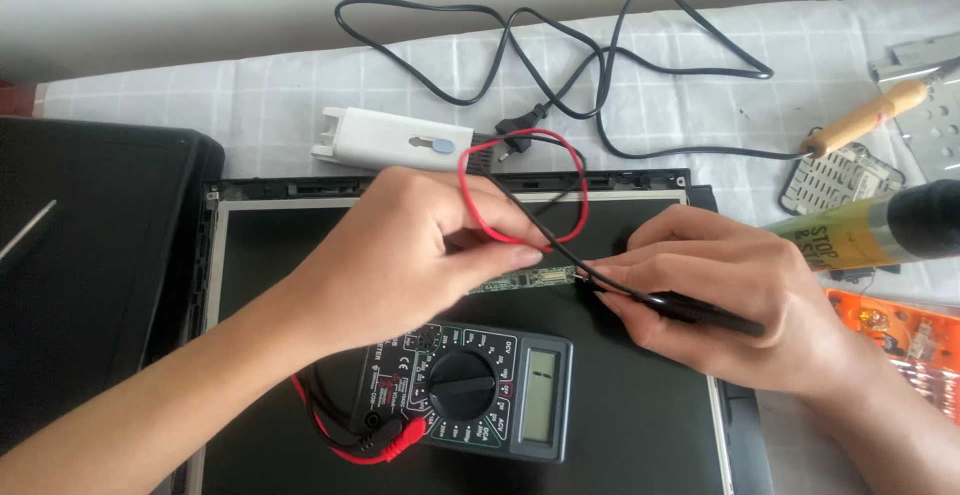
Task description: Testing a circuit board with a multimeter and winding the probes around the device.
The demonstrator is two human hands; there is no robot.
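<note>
Nearest the camera, a dark digital multimeter (470, 387) lies flat on the back of a black flat display panel (640, 425), its round dial in the middle and its small grey screen to the right; red and black lead plugs (385, 442) sit in its lower left corner. Just above it, the left hand (400, 255) comes in from the lower left, its fingers curled together and pinching the red test lead (478, 217), whose wire loops up over the knuckles. The right hand (730, 295) enters from the lower right with its fingers closed around the black probe (700, 312), held like a pen, the tip pointing left. Both hands meet over a narrow green circuit strip (525, 278) that lies across the panel, between the fingertips; whether the probe tips actually touch it cannot be told. Beyond the panel's upper edge, on the surface covered by a white checked cloth (280, 95), rests a white plastic adapter block (390, 140) with a black plug (515, 145) just beside it. Farther back, a long black cable (560, 45) lies in loose curves. To the far right are a soldering iron with a wooden handle (865, 120), a yellow-green spray can (860, 235) with a black cap, and an orange tool case (900, 330).
</note>
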